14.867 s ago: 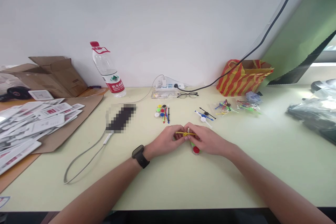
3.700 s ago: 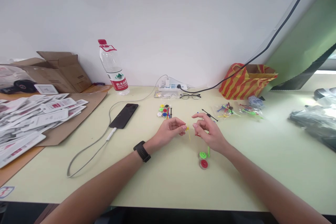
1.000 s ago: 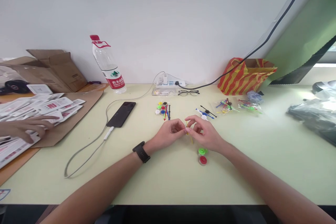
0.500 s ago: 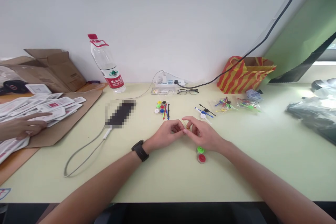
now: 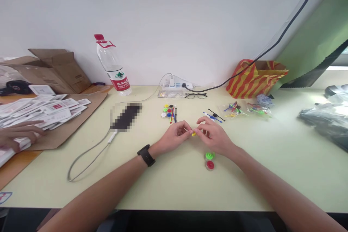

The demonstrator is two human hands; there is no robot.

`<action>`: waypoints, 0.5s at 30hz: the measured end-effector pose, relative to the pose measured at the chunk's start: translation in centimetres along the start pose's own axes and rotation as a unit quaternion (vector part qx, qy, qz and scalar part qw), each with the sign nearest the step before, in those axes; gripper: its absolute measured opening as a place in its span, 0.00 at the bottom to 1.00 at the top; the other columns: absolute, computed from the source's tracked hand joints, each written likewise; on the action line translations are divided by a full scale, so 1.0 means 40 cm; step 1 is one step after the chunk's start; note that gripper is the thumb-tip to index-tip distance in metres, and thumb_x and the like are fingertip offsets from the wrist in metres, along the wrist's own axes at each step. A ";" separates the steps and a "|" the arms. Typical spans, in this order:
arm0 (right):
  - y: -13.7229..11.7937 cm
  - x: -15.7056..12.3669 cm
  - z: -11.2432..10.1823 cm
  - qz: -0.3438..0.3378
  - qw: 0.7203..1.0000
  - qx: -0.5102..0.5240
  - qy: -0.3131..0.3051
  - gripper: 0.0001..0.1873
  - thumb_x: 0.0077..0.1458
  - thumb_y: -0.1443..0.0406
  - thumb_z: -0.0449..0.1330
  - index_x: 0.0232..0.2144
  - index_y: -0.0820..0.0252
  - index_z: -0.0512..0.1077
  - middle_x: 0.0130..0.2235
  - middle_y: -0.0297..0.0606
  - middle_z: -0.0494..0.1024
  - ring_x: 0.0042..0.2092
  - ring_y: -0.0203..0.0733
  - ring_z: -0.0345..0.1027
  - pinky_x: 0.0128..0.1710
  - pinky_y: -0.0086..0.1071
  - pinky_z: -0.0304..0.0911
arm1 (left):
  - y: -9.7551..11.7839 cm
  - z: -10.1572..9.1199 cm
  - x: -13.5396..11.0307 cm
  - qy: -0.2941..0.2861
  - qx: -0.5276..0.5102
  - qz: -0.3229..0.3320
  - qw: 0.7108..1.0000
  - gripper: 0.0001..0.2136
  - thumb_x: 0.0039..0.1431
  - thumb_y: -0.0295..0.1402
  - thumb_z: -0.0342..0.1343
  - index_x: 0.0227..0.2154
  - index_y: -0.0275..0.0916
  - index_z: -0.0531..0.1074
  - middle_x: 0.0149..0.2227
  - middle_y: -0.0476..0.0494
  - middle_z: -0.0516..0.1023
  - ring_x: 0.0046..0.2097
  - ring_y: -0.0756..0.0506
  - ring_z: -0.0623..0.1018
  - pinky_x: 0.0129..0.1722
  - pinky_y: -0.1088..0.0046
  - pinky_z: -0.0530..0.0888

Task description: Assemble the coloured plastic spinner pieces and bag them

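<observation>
A small, bright-yellow plastic piece (image 5: 193, 134) is pinched between the left hand (image 5: 174, 138) and the right hand (image 5: 216, 138) above the pale yellow-green surface (image 5: 168, 185), its shape partly hidden.

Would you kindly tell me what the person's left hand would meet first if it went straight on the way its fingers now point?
Most likely the right hand: the left hand points toward it, with the small yellow plastic piece pinched between their fingertips. Exact depth is unclear from this view.

Red-capped bottle (image 5: 119, 78) near a cardboard box (image 5: 61, 72), glasses (image 5: 195, 95) by a power strip (image 5: 176, 86), striped bag (image 5: 254, 83) farther right
</observation>
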State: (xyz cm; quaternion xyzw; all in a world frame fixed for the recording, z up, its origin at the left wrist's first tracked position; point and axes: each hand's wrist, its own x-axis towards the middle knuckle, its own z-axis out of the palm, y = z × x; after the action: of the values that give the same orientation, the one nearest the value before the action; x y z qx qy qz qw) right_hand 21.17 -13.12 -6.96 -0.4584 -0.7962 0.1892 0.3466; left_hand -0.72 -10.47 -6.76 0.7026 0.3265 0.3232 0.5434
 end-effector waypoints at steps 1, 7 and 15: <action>0.002 0.001 -0.002 -0.001 1.000 0.002 0.004 0.16 0.69 0.58 0.56 0.30 0.57 0.75 0.47 0.41 0.74 0.29 0.34 0.68 0.32 0.35 0.67 | -0.001 -0.001 0.000 0.003 0.000 -0.001 1.000 0.14 0.64 0.44 0.62 0.36 0.36 0.72 0.30 0.48 0.73 0.31 0.50 0.71 0.33 0.73 0.70; -0.002 0.002 -0.004 -0.016 0.998 0.056 -0.015 0.15 0.70 0.59 0.55 0.32 0.57 0.75 0.43 0.41 0.73 0.32 0.37 0.68 0.29 0.34 0.65 | -0.003 -0.005 0.000 0.022 -0.005 -0.003 1.000 0.13 0.66 0.44 0.59 0.37 0.38 0.71 0.31 0.50 0.71 0.31 0.50 0.71 0.32 0.74 0.70; -0.011 0.004 -0.001 -0.022 0.995 0.092 -0.033 0.17 0.70 0.58 0.55 0.31 0.57 0.76 0.39 0.40 0.72 0.32 0.37 0.64 0.28 0.33 0.62 | -0.004 -0.009 0.005 0.058 -0.006 0.001 0.998 0.15 0.66 0.46 0.60 0.36 0.38 0.71 0.32 0.48 0.73 0.32 0.50 0.73 0.33 0.73 0.72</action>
State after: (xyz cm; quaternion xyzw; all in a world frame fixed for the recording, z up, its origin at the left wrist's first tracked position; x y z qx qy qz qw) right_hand 20.89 -13.20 -6.60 -0.4004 -0.7964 0.2688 0.3648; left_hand -0.92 -10.08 -6.81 0.6796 0.3551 0.3655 0.5277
